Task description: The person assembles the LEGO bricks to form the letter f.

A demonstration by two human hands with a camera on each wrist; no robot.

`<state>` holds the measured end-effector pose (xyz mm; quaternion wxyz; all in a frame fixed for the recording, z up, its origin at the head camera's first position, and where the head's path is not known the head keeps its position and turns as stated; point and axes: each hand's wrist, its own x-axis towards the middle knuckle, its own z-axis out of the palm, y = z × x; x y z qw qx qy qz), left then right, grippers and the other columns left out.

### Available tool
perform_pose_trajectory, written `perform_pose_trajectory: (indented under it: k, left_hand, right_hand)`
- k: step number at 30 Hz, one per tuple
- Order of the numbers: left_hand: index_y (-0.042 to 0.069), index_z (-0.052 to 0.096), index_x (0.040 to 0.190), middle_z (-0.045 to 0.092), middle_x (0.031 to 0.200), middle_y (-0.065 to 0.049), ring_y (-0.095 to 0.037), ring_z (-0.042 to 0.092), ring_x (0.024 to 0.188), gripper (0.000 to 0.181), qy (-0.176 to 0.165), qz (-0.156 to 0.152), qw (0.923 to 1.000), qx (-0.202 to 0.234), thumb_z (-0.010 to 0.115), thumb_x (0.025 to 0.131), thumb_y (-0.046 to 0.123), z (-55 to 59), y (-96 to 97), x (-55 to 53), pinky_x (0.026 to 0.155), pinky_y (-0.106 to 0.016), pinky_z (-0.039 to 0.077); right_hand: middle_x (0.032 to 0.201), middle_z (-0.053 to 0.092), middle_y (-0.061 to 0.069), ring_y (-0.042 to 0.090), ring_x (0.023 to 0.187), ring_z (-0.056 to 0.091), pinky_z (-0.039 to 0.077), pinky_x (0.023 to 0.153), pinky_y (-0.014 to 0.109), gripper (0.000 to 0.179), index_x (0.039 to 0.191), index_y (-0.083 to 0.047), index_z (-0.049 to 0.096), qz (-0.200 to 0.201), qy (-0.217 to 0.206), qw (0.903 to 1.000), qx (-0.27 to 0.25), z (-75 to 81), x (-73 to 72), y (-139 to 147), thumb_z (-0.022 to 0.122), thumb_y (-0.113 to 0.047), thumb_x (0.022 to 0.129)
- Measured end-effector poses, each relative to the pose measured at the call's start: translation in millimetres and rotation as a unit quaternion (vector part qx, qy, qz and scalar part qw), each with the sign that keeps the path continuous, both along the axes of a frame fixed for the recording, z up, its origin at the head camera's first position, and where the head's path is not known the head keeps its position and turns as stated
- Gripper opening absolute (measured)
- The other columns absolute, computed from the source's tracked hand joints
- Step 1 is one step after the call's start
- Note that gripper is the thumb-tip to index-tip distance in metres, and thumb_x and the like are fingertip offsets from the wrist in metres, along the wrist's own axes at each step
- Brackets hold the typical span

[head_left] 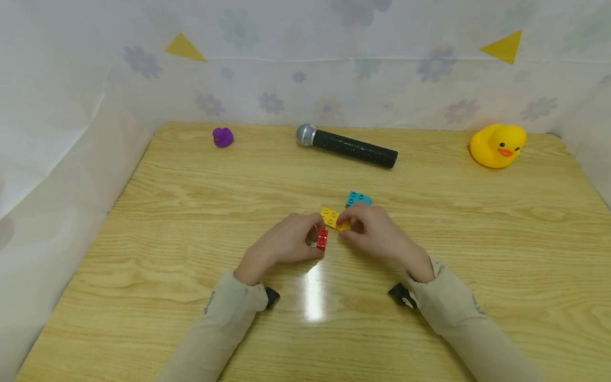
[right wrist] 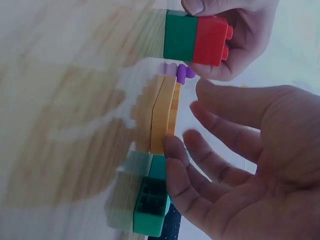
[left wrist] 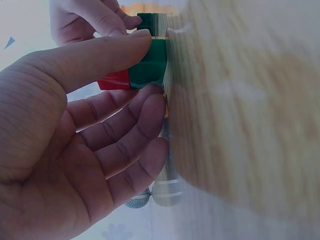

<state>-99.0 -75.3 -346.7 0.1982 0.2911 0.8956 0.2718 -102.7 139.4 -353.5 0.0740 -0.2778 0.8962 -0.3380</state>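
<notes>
My left hand [head_left: 286, 239] grips a red toy brick [head_left: 322, 240] stacked on a green brick [left wrist: 149, 65], thumb on one side and fingers on the other. In the right wrist view, the pair stands just above or on the tabletop. A yellow brick [head_left: 330, 216] with studs upward lies between the hands. Curved fingers of my right hand [head_left: 377, 231] are at its right end, while the thumb stands apart in the right wrist view. Behind that hand, partly covered by it, is a turquoise brick [head_left: 357, 198] whose hollow side [right wrist: 152, 195] shows in the right wrist view.
Along the back of the wooden table [head_left: 191, 329] lie a small purple duck [head_left: 223, 137], a black microphone [head_left: 353, 148] with a silver head, and a larger yellow rubber duck [head_left: 497, 147]. Flower-patterned white cloth [head_left: 296, 90] hangs behind. Black pieces [head_left: 402, 295] stick out at the sleeves.
</notes>
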Motion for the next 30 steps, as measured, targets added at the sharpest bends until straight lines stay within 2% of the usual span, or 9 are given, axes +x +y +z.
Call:
perform_pose_trajectory:
  k: [5,8,11,14,17,21,24,30]
  left_hand:
    - [0.007,0.057,0.107,0.06,0.083,0.0,-0.012,0.053,0.073,0.034,0.001,0.0,1.0,0.0,0.077,0.082,0.019,0.4,0.4,0.2,0.067,-0.025,0.045]
    - [0.008,0.057,0.105,0.059,0.082,0.0,-0.012,0.053,0.072,0.032,0.001,0.0,1.0,0.001,0.077,0.082,0.019,0.7,0.5,0.2,0.066,-0.025,0.045]
    - [0.008,0.057,0.103,0.059,0.081,0.0,-0.012,0.053,0.071,0.031,-0.001,0.001,1.0,0.002,0.077,0.082,0.019,0.8,0.5,0.3,0.065,-0.025,0.045]
    - [0.008,0.057,0.103,0.059,0.081,0.0,-0.012,0.052,0.071,0.031,-0.004,0.003,1.0,0.004,0.077,0.082,0.018,1.1,0.3,0.4,0.065,-0.025,0.045]
    - [0.008,0.057,0.105,0.059,0.082,0.0,-0.012,0.053,0.072,0.032,-0.006,0.005,1.0,0.005,0.077,0.081,0.019,1.0,0.1,0.2,0.067,-0.026,0.045]
    - [0.008,0.057,0.106,0.058,0.082,0.001,-0.012,0.053,0.073,0.033,-0.006,0.005,0.9999,0.007,0.077,0.081,0.019,-0.2,-0.3,-0.6,0.068,-0.026,0.045]
    - [0.008,0.057,0.105,0.059,0.083,0.001,-0.013,0.053,0.073,0.033,-0.009,0.006,0.9999,0.009,0.077,0.081,0.019,-0.5,-0.2,-0.6,0.068,-0.026,0.046]
    - [0.008,0.058,0.106,0.06,0.084,0.0,-0.013,0.053,0.075,0.033,-0.009,0.006,0.9999,0.005,0.077,0.081,0.019,0.8,0.3,0.3,0.069,-0.026,0.046]
  right_hand:
    - [0.112,0.057,0.017,0.018,0.075,0.058,0.049,0.069,0.033,0.026,0.108,-0.001,0.067,-0.007,0.016,0.9998,0.004,0.2,3.2,-1.8,0.073,-0.003,0.083]
    - [0.121,0.056,0.022,0.028,0.088,0.062,0.051,0.076,0.04,0.021,0.105,-0.001,0.069,0.003,0.025,0.9995,0.02,0.4,4.0,-1.6,0.071,-0.001,0.083]
    - [0.117,0.061,0.021,0.034,0.1,0.06,0.05,0.081,0.044,0.014,0.095,-0.003,0.071,0.012,0.031,0.9989,0.033,0.1,3.9,-1.2,0.072,0.001,0.082]
    - [0.105,0.066,0.013,0.026,0.086,0.06,0.049,0.076,0.041,0.012,0.091,-0.005,0.07,0.012,0.017,0.9987,0.047,0.8,3.5,-1.4,0.074,-0.001,0.08]
    - [0.094,0.066,0.005,0.017,0.072,0.053,0.046,0.068,0.035,0.015,0.09,-0.007,0.067,0.012,0.002,0.998,0.061,1.7,2.9,-2.2,0.077,-0.004,0.079]
    - [0.09,0.065,0.004,0.017,0.072,0.051,0.046,0.069,0.035,0.019,0.09,-0.006,0.065,0.006,-0.008,0.9971,0.075,3.0,3.0,-2.9,0.078,-0.005,0.077]
    - [0.092,0.064,0.005,0.02,0.076,0.054,0.047,0.072,0.038,0.025,0.096,-0.005,0.063,-0.006,-0.019,0.9962,0.084,3.8,4.0,-3.4,0.079,-0.006,0.077]
    - [0.104,0.066,0.014,0.026,0.09,0.061,0.05,0.081,0.044,0.043,0.117,0.0,0.061,-0.037,-0.03,0.9937,0.102,4.8,5.0,-3.8,0.077,-0.009,0.078]
